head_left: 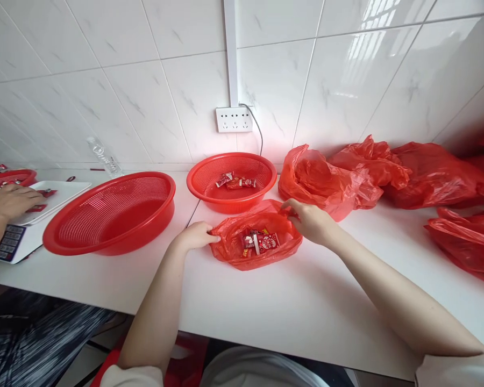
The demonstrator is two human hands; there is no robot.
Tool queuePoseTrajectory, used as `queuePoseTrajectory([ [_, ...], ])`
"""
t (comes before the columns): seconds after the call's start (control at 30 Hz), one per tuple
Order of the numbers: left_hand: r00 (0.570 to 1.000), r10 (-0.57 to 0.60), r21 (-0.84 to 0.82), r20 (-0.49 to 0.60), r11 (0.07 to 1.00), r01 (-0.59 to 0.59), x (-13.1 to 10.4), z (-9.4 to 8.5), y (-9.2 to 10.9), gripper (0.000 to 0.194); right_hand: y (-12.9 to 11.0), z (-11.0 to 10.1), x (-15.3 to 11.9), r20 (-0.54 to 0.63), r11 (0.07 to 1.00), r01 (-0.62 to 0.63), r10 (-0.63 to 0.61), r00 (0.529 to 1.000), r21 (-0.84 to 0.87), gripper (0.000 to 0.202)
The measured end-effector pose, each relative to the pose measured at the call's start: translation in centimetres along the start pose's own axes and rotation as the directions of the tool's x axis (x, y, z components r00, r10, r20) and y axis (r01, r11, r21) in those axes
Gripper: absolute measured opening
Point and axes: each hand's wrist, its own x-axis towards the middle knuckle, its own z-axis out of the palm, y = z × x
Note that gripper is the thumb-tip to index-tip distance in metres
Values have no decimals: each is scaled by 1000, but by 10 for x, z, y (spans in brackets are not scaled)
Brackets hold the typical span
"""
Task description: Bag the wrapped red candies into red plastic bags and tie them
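A red plastic bag (242,262) lies on the white table with its mouth spread wide. Inside it sit several small red wrapped packets (266,242). My left hand (196,236) pinches the bag's rim on the left side. On the far right side of the rim, my right hand (306,219) grips the film between thumb and fingers. Just behind the bag stands a red mesh basket (232,204) with a few wrapped packets (234,181) on its bottom.
A larger red basket (145,231) stands to the left. Beyond it, a co-worker's hand (14,200) reaches over a white tray (70,189) on a scale (12,242). A clear bottle (105,157) leans by the wall. Several red bags (431,174) line the right side.
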Motion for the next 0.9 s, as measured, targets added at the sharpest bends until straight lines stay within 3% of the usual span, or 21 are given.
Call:
queuePoseTrajectory([
  [0.07, 997, 58, -155, -55, 986, -66, -6, -10, 8, 29, 0, -21, 3, -99, 939, 70, -38, 994, 338, 26],
  [0.13, 985, 98, -332, -144, 933, -142, -14, -24, 18, 29, -3, -46, 6, -272, 841, 190, -53, 961, 507, 26],
  [0.2, 967, 136, -429, -217, 876, -219, -21, -42, 29, 34, -8, -69, 9, -488, 800, 298, -7, 873, 521, 22],
  [0.3, 927, 237, -533, -291, 764, -362, -23, -70, 42, 39, -20, -94, 13, -719, 802, 393, 65, 692, 451, 16],
  [0.37, 860, 311, -583, -404, 638, -504, -22, -83, 52, 29, -28, -100, 16, -781, 801, 427, 80, 619, 420, 15],
  [0.43, 757, 361, -549, -545, 528, -647, -22, -87, 63, 18, -36, -99, 18, -804, 791, 454, 78, 589, 409, 15],
  [0.53, 582, 432, -383, -689, 466, -798, -24, -78, 85, 33, -47, -94, 18, -813, 763, 516, 21, 582, 390, 14],
  [0.6, 524, 487, -316, -698, 448, -836, -27, -66, 99, 49, -53, -91, 15, -805, 747, 572, -85, 587, 339, 12],
  [0.67, 552, 559, -329, -619, 454, -828, -30, -54, 111, 64, -60, -88, 11, -762, 721, 639, -248, 598, 267, 11],
  [0.73, 614, 649, -346, -450, 507, -789, -32, -42, 121, 65, -67, -86, 8, -683, 667, 716, -425, 594, 207, 15],
  [0.83, 666, 700, -323, -257, 587, -742, -31, -29, 130, 20, -77, -80, 10, -586, 621, 764, -556, 589, 178, 27],
  [0.87, 670, 696, -329, -258, 588, -738, -30, -26, 133, 14, -79, -78, 11, -577, 628, 755, -551, 603, 190, 29],
  [0.9, 671, 686, -341, -281, 582, -738, -29, -25, 134, 22, -80, -76, 13, -567, 639, 737, -531, 629, 219, 30],
])
